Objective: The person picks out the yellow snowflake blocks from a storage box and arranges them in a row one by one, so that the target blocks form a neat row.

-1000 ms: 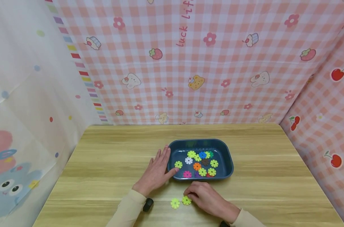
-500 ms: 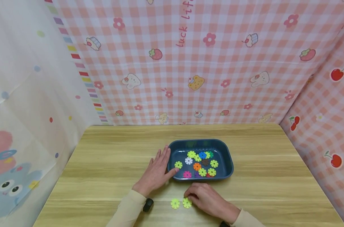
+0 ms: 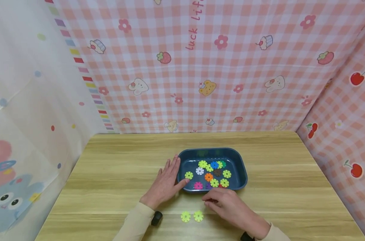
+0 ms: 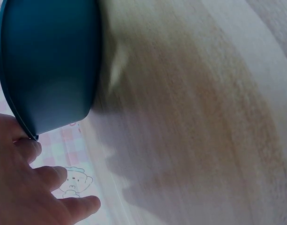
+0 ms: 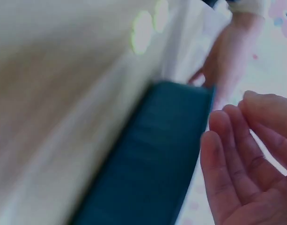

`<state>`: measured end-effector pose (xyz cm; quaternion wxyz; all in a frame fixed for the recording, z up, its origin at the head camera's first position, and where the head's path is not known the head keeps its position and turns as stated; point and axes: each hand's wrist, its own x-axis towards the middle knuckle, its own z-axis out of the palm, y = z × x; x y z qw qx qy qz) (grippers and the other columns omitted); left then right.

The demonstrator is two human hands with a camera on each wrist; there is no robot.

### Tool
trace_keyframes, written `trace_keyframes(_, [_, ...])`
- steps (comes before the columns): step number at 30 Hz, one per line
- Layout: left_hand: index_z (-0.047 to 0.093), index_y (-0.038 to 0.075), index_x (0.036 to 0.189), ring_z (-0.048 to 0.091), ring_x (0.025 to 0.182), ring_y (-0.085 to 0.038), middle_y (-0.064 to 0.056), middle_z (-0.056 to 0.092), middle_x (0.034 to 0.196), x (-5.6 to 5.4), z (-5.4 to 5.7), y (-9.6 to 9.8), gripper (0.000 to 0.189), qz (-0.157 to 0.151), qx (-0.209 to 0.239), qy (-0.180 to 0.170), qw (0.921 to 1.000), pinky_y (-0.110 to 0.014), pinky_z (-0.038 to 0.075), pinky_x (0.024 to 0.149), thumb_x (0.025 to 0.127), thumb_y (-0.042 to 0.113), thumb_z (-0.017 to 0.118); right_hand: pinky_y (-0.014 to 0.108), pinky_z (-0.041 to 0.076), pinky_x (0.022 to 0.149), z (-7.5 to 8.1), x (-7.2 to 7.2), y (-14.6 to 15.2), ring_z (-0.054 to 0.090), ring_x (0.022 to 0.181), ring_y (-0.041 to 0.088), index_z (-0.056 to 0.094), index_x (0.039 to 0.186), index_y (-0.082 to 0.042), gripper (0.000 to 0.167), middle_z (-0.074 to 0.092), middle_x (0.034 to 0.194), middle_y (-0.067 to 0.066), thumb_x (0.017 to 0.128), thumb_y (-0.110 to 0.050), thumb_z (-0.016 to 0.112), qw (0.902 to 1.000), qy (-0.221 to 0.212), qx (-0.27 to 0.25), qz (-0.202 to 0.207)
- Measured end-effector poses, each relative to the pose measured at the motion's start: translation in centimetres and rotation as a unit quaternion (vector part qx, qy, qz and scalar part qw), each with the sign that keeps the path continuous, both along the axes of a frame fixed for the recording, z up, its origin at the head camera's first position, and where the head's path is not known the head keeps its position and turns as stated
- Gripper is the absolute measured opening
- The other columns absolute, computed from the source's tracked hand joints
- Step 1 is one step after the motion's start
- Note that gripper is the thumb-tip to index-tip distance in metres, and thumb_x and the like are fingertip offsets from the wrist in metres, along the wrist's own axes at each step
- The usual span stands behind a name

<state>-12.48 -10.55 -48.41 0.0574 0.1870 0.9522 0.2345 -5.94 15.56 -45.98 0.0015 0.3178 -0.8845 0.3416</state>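
A dark blue tray [image 3: 237, 157] stands on the table, holding several notched plastic snowflake discs; an orange disc [image 3: 209, 177] and a white disc [image 3: 199, 171] are among them. My left hand [image 3: 162, 189] rests on the tray's left end, fingers extended along it and thumb over the near corner. In the left wrist view its fingers [image 4: 50, 178] spread past the rim. Two yellow-green discs, the left disc [image 3: 185, 217] and the right disc [image 3: 198, 216], lie side by side on the table. My right hand [image 3: 230, 207], fingers loosely bent and holding nothing, is above the table near the tray's front side.
The wooden table [image 3: 125, 150] ends at the back against a pink checked cloth [image 3: 182, 67]. White cloth [image 3: 59, 100] hangs on the left, and another checked cloth [image 3: 345, 110] on the right. Dark wrist bands [image 3: 156, 218] sit at both wrists.
My right hand slid the right yellow-green disc slightly toward me, then let go of it and moved up and right toward the tray. My left hand has stayed at the tray.
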Motion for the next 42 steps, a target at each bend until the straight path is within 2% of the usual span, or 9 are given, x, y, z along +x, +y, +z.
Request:
trace_keyframes(3, [0.015, 0.008, 0.166, 0.01, 0.158, -0.037, -0.005, 0.006, 0.174, 0.0, 0.0, -0.1, 0.092, -0.001, 0.0, 0.001, 1.0, -0.065, 0.02, 0.122, 0.102, 0.067, 0.044, 0.021, 0.059, 0.075, 0.3, -0.5, 0.8, 0.064, 0.085, -0.001, 0.079, 0.102, -0.016, 0.015, 0.074, 0.098, -0.009, 0.091, -0.006, 0.079, 0.9976, 0.058, -0.039, -0.005])
trace_keyframes(6, [0.015, 0.007, 0.166, 0.01, 0.158, -0.037, -0.006, 0.006, 0.174, 0.1, 0.0, -0.1, 0.092, -0.002, -0.001, 0.002, 1.0, -0.066, 0.02, 0.122, 0.102, 0.067, 0.044, 0.02, 0.059, 0.072, 0.5, -1.3, 1.5, 0.064, 0.082, 0.0, 0.079, 0.101, -0.017, 0.018, 0.073, 0.095, -0.01, 0.089, -0.004, 0.081, 0.9936, 0.094, -0.061, -0.014])
trace_keyframes(11, [0.015, 0.007, 0.166, 0.009, 0.158, -0.037, -0.006, 0.006, 0.174, 0.1, 0.0, -0.1, 0.091, -0.002, 0.002, -0.001, 1.0, -0.066, 0.019, 0.122, 0.103, 0.064, 0.047, 0.025, 0.059, 0.07, 0.4, -2.6, 2.5, 0.063, 0.08, 0.001, 0.079, 0.098, -0.014, 0.016, 0.073, 0.092, -0.009, 0.086, -0.004, 0.083, 0.9901, 0.123, -0.06, -0.031])
trace_keyframes(14, [0.015, 0.008, 0.166, 0.008, 0.158, -0.037, -0.006, 0.006, 0.174, 0.1, -0.1, -0.1, 0.09, -0.001, 0.005, -0.004, 1.0, -0.067, 0.018, 0.122, 0.103, 0.062, 0.048, 0.031, 0.062, 0.073, 0.0, -3.4, 3.0, 0.068, 0.085, 0.006, 0.078, 0.098, -0.01, 0.014, 0.074, 0.095, -0.006, 0.086, -0.004, 0.083, 0.9899, 0.129, -0.05, -0.032])
trace_keyframes(18, [0.015, 0.008, 0.166, 0.008, 0.158, -0.037, -0.006, 0.006, 0.174, 0.1, -0.1, -0.1, 0.089, 0.0, 0.007, -0.004, 1.0, -0.066, 0.018, 0.122, 0.103, 0.061, 0.049, 0.034, 0.062, 0.08, -0.4, -4.4, 3.5, 0.071, 0.092, 0.014, 0.078, 0.103, -0.009, 0.014, 0.074, 0.102, -0.004, 0.09, -0.005, 0.08, 0.9944, 0.095, -0.038, -0.027])
trace_keyframes(22, [0.015, 0.008, 0.166, 0.008, 0.158, -0.037, -0.005, 0.006, 0.174, 0.1, -0.1, 0.0, 0.089, 0.001, 0.007, -0.005, 1.0, -0.066, 0.018, 0.122, 0.103, 0.061, 0.05, 0.035, 0.061, 0.086, -0.7, -5.2, 3.9, 0.07, 0.098, 0.015, 0.078, 0.108, -0.01, 0.016, 0.073, 0.108, -0.004, 0.093, -0.007, 0.078, 0.9984, 0.048, -0.017, -0.026])
trace_keyframes(28, [0.015, 0.008, 0.166, 0.008, 0.158, -0.037, -0.005, 0.006, 0.174, 0.1, 0.0, 0.0, 0.089, 0.0, 0.005, -0.004, 1.0, -0.066, 0.018, 0.122, 0.103, 0.061, 0.05, 0.038, 0.06, 0.089, -1.1, -6.6, 4.2, 0.069, 0.103, 0.014, 0.078, 0.112, -0.011, 0.018, 0.073, 0.112, -0.004, 0.094, -0.011, 0.078, 0.9995, 0.028, 0.012, -0.002])
trace_keyframes(36, [0.015, 0.008, 0.166, 0.009, 0.158, -0.037, -0.006, 0.006, 0.174, 0.0, 0.0, 0.0, 0.091, -0.003, 0.003, 0.0, 1.0, -0.066, 0.019, 0.122, 0.103, 0.065, 0.046, 0.042, 0.057, 0.096, -1.1, -8.3, 4.4, 0.067, 0.111, 0.018, 0.076, 0.119, -0.011, 0.023, 0.07, 0.12, -0.003, 0.096, -0.012, 0.075, 0.9962, -0.024, 0.07, 0.047])
trace_keyframes(42, [0.015, 0.008, 0.167, 0.009, 0.158, -0.037, -0.005, 0.006, 0.174, 0.0, 0.0, 0.0, 0.093, -0.002, 0.001, 0.0, 1.0, -0.066, 0.019, 0.122, 0.102, 0.069, 0.043, 0.04, 0.057, 0.097, -1.2, -9.1, 4.2, 0.065, 0.109, 0.015, 0.077, 0.118, -0.013, 0.023, 0.07, 0.119, -0.004, 0.094, -0.013, 0.077, 0.9911, -0.041, 0.107, 0.067])
